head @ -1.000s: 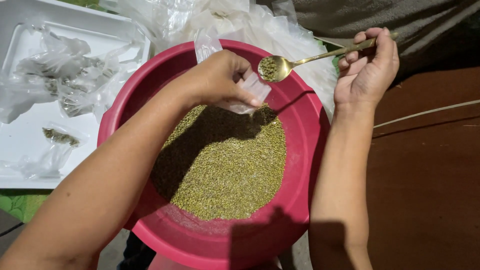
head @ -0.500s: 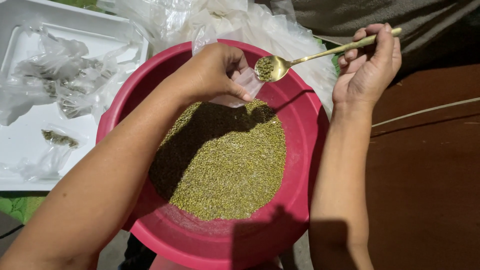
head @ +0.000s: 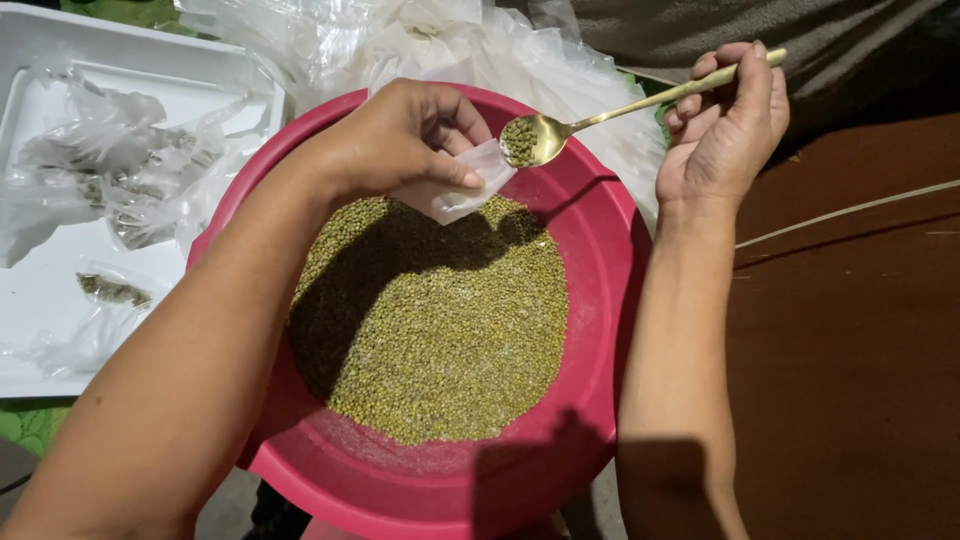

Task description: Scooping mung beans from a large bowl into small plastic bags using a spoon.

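**One spoon, one bag, one basin of beans**

Two hands over a single round basin point(head: 600, 300), pink plastic, smooth and glossy, with a heap of small green beans point(head: 440, 320) inside, matte and grainy, piled toward the middle.

Left hand point(head: 400, 140) hovers above the far side of the heap, its grip pinched together on one small clear bag point(head: 460, 185), thin soft film, crumpled, mouth turned toward the spoon. Thumb lies across the top of the bag, fingers curled behind it.

Right hand point(head: 725, 130) is off past the basin's right rim, fingers and thumb clamped on the tip of one gold spoon point(head: 600, 115), a slim metal handle and shiny oval bowl. The bowl carries a small load of beans and sits just beside the bag's mouth, above the basin's far rim.

To the left, one white tray point(head: 40, 310), flat and hard with a raised edge. On it several clear packets point(head: 110, 180), too tangled to count, some showing green beans, one lying apart nearer the front. Behind the basin, a loose mound of plastic sheeting point(head: 400, 45), translucent and wrinkled. On the right, a brown surface point(head: 850, 370), smooth and dull.
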